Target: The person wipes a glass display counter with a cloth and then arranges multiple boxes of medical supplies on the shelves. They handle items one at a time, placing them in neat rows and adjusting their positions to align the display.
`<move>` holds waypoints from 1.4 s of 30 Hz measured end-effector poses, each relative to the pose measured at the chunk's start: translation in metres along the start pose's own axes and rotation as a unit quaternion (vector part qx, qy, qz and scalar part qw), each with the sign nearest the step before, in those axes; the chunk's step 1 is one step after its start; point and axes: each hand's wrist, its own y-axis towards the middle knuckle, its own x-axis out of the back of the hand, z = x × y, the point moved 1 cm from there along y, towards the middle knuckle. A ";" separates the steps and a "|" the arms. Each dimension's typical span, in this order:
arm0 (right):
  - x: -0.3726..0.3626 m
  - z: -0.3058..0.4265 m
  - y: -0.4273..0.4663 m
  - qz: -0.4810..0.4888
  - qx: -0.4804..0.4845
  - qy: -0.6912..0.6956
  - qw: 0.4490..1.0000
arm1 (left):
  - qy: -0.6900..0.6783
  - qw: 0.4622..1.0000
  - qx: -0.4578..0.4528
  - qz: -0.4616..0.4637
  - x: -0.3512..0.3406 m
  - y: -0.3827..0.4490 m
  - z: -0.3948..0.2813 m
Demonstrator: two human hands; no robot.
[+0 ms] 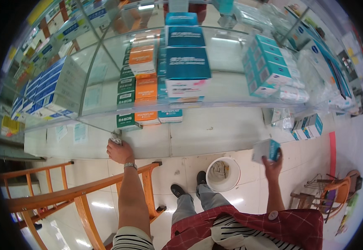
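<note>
My left hand (120, 151) is at the front edge of the white lower shelf (147, 140), its fingers closed around a small grey-white item (115, 138), perhaps a crumpled cloth. Just behind it stands a dark green box (127, 121) beside an orange bandage box (146, 118) and a teal one (170, 115). My right hand (272, 164) grips a teal and white carton (266, 151) in front of the shelf at the right. The carton is slightly blurred.
A glass shelf (228, 84) above holds large teal boxes (187, 62) and wrapped teal packs (265, 67). Blue-white boxes (56, 89) stand left. Near my feet are a white bucket (236, 181) with a cloth (220, 170) and a wooden ladder (84, 195). A chair (337, 187) stands right.
</note>
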 end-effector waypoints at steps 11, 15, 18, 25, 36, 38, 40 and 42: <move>-0.240 0.196 0.088 0.059 0.172 0.129 0.975 | -0.023 1.000 0.001 -0.013 -0.006 0.003 0.007; -0.296 0.155 0.125 0.191 0.363 -0.170 0.896 | -0.044 0.999 0.018 0.003 -0.002 0.002 0.000; -0.304 0.140 0.140 0.103 0.454 -0.229 0.855 | -0.055 0.998 0.023 0.017 0.000 0.002 0.001; -0.296 0.152 0.186 0.114 0.400 -0.151 0.897 | -0.077 0.997 0.019 0.010 0.002 0.003 0.005; -0.337 0.213 0.182 0.043 0.268 -0.046 0.961 | -0.074 0.997 0.025 0.015 -0.001 0.004 0.005; -0.343 0.239 0.173 0.103 0.198 0.028 0.974 | -0.067 0.997 0.031 0.009 0.000 0.005 0.011; -0.345 0.242 0.177 0.162 0.120 0.096 0.975 | -0.070 0.997 0.029 0.004 -0.001 0.004 0.010; -0.346 0.198 0.221 0.177 0.057 0.119 0.975 | -0.093 0.996 0.012 0.012 -0.001 0.002 -0.008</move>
